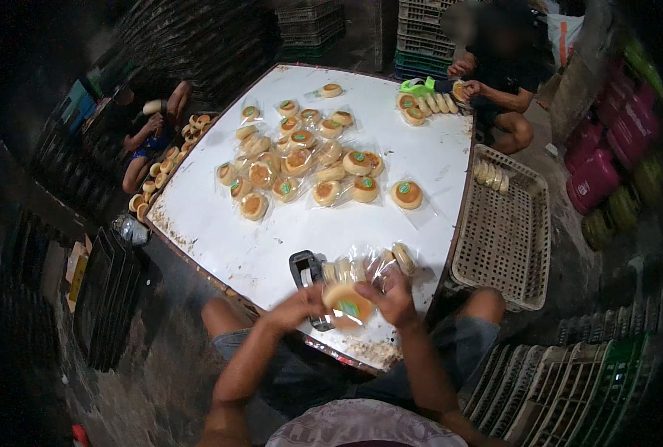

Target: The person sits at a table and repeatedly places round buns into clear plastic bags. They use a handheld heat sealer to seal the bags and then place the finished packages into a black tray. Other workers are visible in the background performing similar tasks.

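Note:
Between my hands is a round bun (349,306) in a clear plastic bag with a green label, blurred by motion. My left hand (299,307) grips its left side, and my right hand (388,296) pinches the bag at its upper right. A black tape dispenser (303,264) stands just behind my left hand, partly hidden by it. Behind my right hand, a row of bagged buns (349,269) stands on edge on the white table (230,240). Farther back lies a loose heap of bagged buns (300,159), many with green labels.
A perforated plastic crate (499,234) holding a few buns sits to the right. At the far right corner a co-worker (504,84) handles a bun beside a green tape dispenser (418,86). Another person (152,131) sits left by unwrapped buns (161,173). Stacked crates (549,391) stand lower right.

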Demonstrator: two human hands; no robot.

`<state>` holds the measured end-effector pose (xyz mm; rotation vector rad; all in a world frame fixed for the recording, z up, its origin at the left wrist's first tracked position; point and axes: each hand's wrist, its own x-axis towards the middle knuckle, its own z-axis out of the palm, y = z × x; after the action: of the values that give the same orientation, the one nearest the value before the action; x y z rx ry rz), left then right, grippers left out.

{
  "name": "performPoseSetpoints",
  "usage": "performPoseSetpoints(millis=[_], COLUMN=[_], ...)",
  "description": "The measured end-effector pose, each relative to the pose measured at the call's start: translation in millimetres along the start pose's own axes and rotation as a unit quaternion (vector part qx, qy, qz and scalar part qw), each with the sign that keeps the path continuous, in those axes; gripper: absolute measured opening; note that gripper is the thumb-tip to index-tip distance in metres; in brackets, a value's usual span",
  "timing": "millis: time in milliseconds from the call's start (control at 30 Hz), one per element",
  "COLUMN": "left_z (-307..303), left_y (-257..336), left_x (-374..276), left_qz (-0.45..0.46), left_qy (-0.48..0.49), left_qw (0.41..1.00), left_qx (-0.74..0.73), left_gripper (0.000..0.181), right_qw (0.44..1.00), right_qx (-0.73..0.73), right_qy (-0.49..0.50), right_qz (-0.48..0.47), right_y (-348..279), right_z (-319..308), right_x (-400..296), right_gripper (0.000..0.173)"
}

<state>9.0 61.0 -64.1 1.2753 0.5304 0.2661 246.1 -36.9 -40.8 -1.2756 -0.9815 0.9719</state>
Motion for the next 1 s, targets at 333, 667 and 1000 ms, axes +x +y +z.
performPoseSetpoints(millis=[333,667,1000], left_z=[78.8,113.1,126.0], left_y=[8.7,41.5,38.3], left_x=[-64.3,-40.7,-44.3], left_qz=[-0.043,0.055,0.170], left_qy=[-0.019,0.228,0.256], left_qw=[0.997,0.964,0.949], left_qx=[-0.063,-0.129,-0.072], left_gripper=[0.059,0.035,0.032], right_qw=[0.995,0.996,0.947], right_qx=[-0.049,-0.065,-0.208], right_qy=[-0.084,0.064,0.105], right_qz=[-0.028,-0.015,-0.220], right_y=[-31.4,-37.8,-23.9], right_z=[29.6,20.1,57.4], right_x=[-59.8,-59.3,-90.5], right_gripper=[0.020,0.034,0.056])
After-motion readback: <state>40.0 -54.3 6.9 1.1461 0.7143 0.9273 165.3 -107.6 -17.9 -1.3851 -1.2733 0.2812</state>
